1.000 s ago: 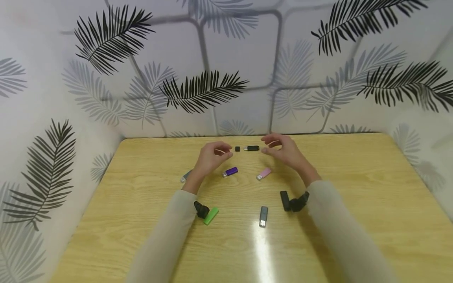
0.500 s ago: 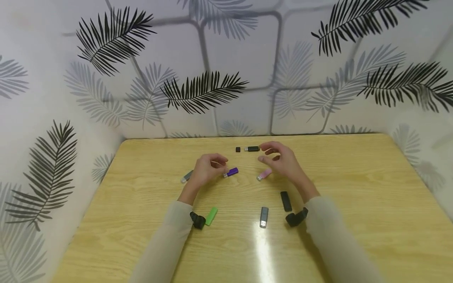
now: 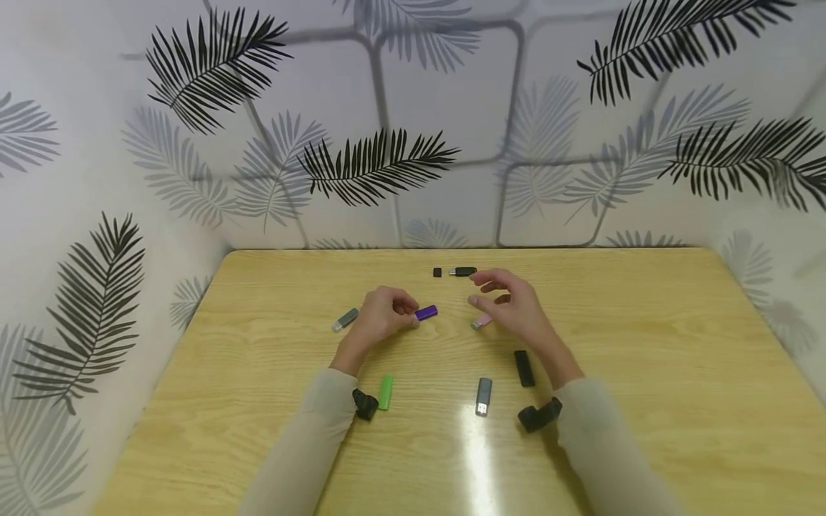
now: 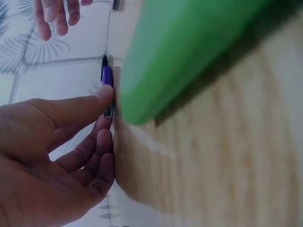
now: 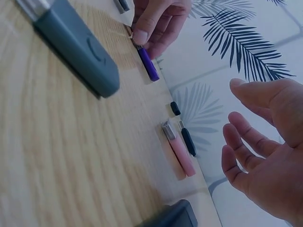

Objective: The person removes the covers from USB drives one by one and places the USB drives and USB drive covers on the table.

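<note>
My left hand (image 3: 387,314) pinches the connector end of a purple USB stick (image 3: 426,312), thumb on the near side. In the right wrist view the purple stick's body (image 5: 148,64) sticks out from the fingertips, low over the wood. My right hand (image 3: 513,304) hovers with loosely bent fingers and holds nothing. Below it lies a pink USB stick (image 3: 480,322), partly covered in the head view; its metal plug shows in the right wrist view. Behind them lie a black USB stick (image 3: 463,271) and its small black cap (image 3: 437,272).
More USB sticks lie about the wooden table (image 3: 213,401): a grey one (image 3: 345,319) left of my left hand, a green one (image 3: 385,392), a dark grey one (image 3: 483,396) and a black one (image 3: 524,368) nearer me. A patterned wall (image 3: 445,215) stands behind the table.
My left hand has come back from beside the black cap and taken hold of the purple stick. My right hand has drawn back from the black stick to above the pink one.
</note>
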`<state>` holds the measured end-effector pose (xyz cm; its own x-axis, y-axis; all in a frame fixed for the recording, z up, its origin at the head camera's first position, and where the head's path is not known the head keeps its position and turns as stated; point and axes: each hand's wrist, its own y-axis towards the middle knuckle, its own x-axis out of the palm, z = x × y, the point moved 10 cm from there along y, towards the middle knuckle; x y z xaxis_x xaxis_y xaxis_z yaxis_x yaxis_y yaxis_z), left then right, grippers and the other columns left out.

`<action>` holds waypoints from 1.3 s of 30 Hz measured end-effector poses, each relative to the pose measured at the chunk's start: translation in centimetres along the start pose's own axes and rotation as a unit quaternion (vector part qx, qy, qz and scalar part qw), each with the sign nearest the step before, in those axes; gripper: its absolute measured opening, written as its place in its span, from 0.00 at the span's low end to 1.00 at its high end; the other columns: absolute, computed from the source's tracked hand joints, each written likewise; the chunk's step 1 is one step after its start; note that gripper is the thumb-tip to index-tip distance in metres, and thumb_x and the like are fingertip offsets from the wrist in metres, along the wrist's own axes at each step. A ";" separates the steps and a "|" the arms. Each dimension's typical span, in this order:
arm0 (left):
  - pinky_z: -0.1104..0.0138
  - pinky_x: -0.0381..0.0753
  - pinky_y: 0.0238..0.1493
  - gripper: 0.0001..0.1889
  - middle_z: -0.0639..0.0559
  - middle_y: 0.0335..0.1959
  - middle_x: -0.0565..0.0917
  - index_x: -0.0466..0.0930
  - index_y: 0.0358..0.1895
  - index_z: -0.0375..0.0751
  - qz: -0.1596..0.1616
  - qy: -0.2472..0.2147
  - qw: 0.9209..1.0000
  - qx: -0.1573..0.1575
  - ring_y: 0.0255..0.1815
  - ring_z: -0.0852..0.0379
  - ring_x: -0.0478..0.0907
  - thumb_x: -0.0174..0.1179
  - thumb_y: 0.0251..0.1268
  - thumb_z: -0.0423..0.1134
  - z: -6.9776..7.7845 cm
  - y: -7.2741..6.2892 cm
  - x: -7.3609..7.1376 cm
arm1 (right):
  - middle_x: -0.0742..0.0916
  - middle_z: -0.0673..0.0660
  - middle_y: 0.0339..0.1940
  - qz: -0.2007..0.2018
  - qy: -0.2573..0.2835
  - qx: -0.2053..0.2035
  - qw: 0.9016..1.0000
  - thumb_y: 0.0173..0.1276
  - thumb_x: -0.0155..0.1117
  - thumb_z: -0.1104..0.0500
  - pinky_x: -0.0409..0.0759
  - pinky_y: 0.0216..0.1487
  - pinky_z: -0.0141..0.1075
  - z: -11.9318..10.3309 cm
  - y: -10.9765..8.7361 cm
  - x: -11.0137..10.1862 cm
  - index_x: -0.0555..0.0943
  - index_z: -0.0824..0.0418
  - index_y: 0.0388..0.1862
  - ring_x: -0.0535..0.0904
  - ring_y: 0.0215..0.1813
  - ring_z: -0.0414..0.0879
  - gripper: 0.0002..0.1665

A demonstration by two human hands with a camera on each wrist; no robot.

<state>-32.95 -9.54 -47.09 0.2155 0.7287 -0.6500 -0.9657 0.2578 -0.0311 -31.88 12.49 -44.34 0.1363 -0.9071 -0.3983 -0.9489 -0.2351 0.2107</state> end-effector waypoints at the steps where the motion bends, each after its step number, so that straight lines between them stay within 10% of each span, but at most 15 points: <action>1: 0.66 0.78 0.36 0.08 0.50 0.32 0.85 0.90 0.41 0.37 -0.001 0.007 1.000 -0.001 0.33 0.55 0.78 0.75 0.58 0.30 0.1 0.0 0.0 | 0.84 0.65 0.59 0.001 0.001 -0.001 1.000 0.68 0.73 0.60 0.78 0.54 0.51 0.0 -0.1 0.1 0.81 0.65 0.59 0.80 0.58 0.56 0.22; 22: 0.61 0.82 0.46 0.06 0.51 0.38 0.87 0.89 0.42 0.41 -0.012 -0.004 1.000 0.023 0.41 0.55 0.81 0.72 0.62 0.30 2.2 -1.9 -0.2 | 0.85 0.69 0.55 0.002 -0.007 -0.044 0.999 0.67 0.72 0.69 0.80 0.51 0.59 -1.4 -2.0 2.8 0.81 0.71 0.57 0.80 0.55 0.66 0.20; 39: 0.59 0.82 0.48 0.08 0.49 0.42 0.86 0.89 0.44 0.42 -0.006 -0.012 0.998 0.057 0.46 0.50 0.80 0.72 0.63 0.29 4.2 -4.8 0.3 | 0.89 0.57 0.47 -0.024 -0.049 -0.101 0.993 0.63 0.77 0.67 0.86 0.47 0.46 -3.5 -3.8 4.3 0.86 0.65 0.50 0.85 0.47 0.52 0.17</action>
<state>-27.69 -7.94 -43.96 0.2319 0.7400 -0.6314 -0.9406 0.3361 0.0485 -26.67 8.25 -43.71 0.1411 -0.8570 -0.4956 -0.8647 -0.3504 0.3598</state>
